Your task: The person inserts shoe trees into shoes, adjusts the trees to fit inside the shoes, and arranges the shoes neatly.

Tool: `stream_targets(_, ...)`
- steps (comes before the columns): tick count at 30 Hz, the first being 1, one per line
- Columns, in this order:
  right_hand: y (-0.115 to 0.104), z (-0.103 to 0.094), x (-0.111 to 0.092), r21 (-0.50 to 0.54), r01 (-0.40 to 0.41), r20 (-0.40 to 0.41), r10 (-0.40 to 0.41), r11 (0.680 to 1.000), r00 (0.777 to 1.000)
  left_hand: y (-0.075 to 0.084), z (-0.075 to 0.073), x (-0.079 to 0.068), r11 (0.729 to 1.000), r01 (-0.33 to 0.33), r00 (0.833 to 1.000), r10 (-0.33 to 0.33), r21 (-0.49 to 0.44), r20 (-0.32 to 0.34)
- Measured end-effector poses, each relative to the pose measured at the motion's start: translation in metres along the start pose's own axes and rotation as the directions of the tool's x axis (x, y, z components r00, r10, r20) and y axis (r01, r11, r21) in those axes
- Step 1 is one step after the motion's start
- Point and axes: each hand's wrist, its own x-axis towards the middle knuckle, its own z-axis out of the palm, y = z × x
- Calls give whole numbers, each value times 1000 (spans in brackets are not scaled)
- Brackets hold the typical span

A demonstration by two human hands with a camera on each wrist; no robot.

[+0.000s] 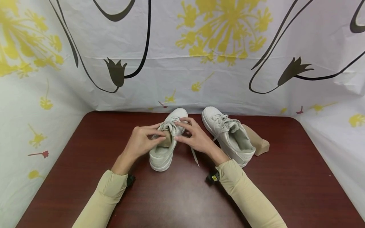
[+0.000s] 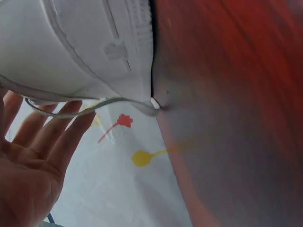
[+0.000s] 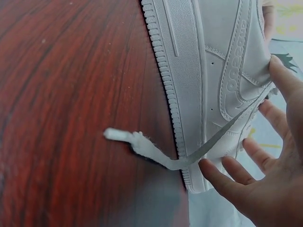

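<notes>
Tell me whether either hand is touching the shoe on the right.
No, the left hand and right hand are both at the other white shoe.

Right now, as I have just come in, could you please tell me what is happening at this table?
A person's left hand and right hand are both at the opening of a white sneaker on the dark red table. A brown shoe insert sits inside it; whether either hand grips it is unclear. One loose lace end lies on the table. A second white sneaker stands to the right, with another brown shoe insert beside it.
</notes>
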Motion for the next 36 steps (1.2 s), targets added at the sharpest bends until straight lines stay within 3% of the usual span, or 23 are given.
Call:
stream_targets(12, -1, -3, 2, -26, -11, -7, 11, 1000, 1000, 3, -3, 2, 994, 78, 992, -84, 75, 92)
stream_targets(20, -2, -4, 2, -55, 1, 1, -1, 998, 1000, 5, -5, 3, 993, 79, 990, -88, 90, 109)
stream_targets(36, -19, -15, -12, -309, -39, 96, 72, 950, 993, 9, -12, -7, 999, 44, 987, -48, 28, 153)
